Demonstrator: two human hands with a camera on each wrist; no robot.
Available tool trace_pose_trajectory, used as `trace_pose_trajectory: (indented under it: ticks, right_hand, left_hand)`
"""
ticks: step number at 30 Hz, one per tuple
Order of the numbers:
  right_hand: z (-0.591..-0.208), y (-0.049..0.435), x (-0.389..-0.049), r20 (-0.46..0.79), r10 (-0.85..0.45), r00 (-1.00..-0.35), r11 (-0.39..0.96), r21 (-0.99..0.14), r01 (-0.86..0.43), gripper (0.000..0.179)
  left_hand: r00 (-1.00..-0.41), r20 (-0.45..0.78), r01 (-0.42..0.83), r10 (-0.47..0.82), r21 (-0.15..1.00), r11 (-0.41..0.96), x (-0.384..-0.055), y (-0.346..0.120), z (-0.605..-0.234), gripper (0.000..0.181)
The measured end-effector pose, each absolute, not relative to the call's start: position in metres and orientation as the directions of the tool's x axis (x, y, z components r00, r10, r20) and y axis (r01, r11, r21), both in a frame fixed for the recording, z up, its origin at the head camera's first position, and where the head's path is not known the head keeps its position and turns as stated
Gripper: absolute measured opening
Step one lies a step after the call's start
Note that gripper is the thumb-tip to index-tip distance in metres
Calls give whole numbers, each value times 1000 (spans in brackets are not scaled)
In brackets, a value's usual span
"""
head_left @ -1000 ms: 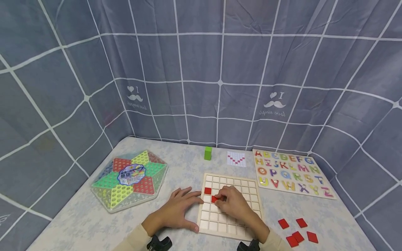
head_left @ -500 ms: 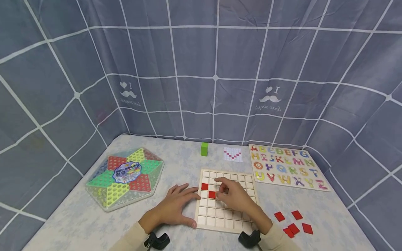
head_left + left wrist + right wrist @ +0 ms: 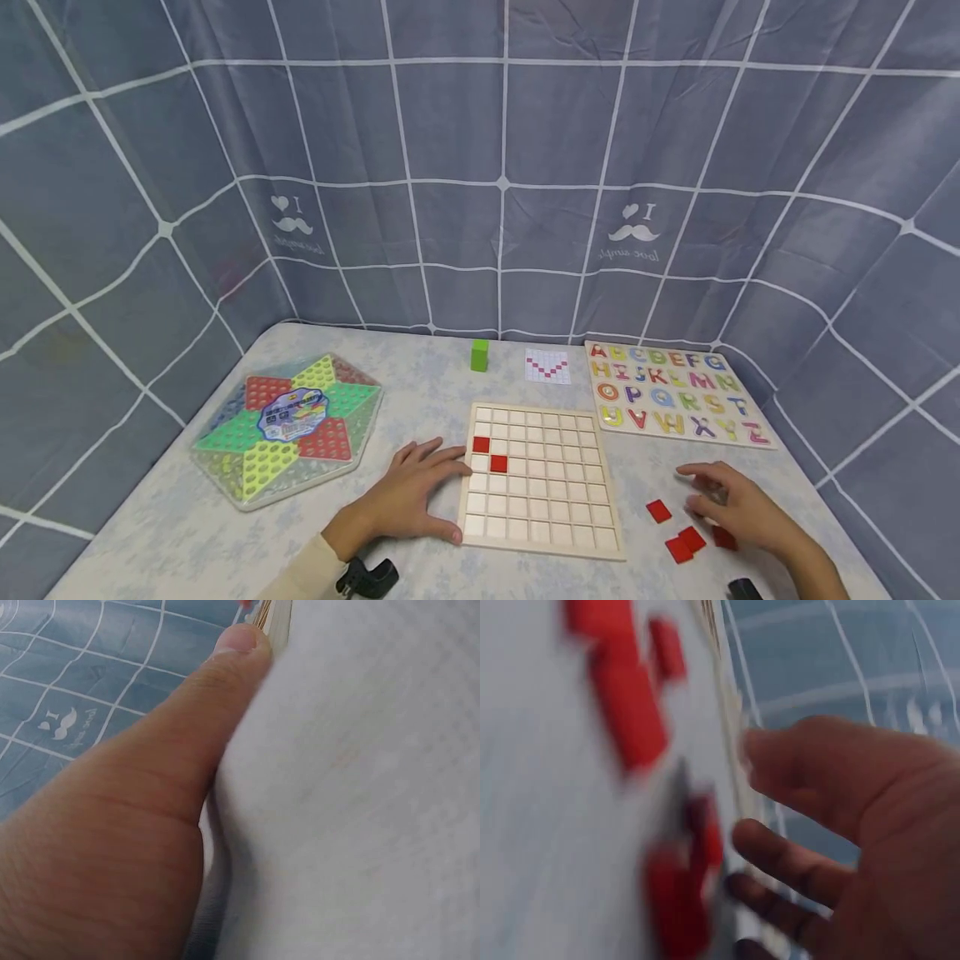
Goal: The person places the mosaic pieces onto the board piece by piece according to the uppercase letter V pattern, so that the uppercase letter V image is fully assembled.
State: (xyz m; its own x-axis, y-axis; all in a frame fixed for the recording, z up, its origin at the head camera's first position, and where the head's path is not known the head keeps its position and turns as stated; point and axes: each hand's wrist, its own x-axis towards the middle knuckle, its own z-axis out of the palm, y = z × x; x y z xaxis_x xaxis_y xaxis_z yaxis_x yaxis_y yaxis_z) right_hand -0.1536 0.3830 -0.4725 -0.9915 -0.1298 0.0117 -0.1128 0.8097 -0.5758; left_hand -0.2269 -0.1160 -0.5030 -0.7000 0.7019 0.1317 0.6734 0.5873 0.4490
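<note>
A wooden grid board [image 3: 540, 505] lies mid-table, with one red square tile [image 3: 481, 444] in its left column and a second red tile [image 3: 498, 463] one cell right and one row nearer. My left hand [image 3: 415, 493] rests at the board's left edge, fingers spread and thumb at the near left corner; the left wrist view shows the thumb [image 3: 236, 641] against the edge. Right of the board, my right hand [image 3: 738, 506] hovers over several loose red tiles [image 3: 692, 539], thumb and forefinger apart. The right wrist view, blurred, shows nothing between those fingers. The hand partly covers the tiles beneath.
Behind the board lie a small card [image 3: 547, 367] with a red V pattern and a green block [image 3: 479, 356]. An alphabet board [image 3: 663, 392] is at the back right. A star-patterned plastic game box [image 3: 300, 425] sits on the left. A grid-patterned curtain [image 3: 450, 233] encloses the table.
My right hand has let go of the second red tile on the board and moved right to the loose tiles. My left hand stays at the board's edge. The head view has shifted slightly.
</note>
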Motion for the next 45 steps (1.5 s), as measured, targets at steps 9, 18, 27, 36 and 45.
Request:
trace_pose_trajectory:
  ticks: [9,18,27,36,45]
  right_hand:
    - [-485,406,-142,41,-145,-989,865,-479,-147,35]
    - [-492,418,-132,180,-126,-975,840,-503,-202,28]
    - [-482,403,-140,35,-103,-994,947,-302,-108,24]
    - [-481,396,-147,41,-59,-997,965,-255,-67,25]
    - [-467,373,-162,90,-96,-991,957,-265,-117,25]
  left_hand:
    - [-687,162,689,708,455,564,-227,-118,-504,81]
    - [-675,177,702,716,453,550,-228,-115,-506,79]
    - [-677,164,699,718,447,558,-227,-115,-506,79]
    - [-680,156,698,716,436,568,-228,-115,-504,80]
    - [-689,145,684,710,455,571,-227,-116,-501,80]
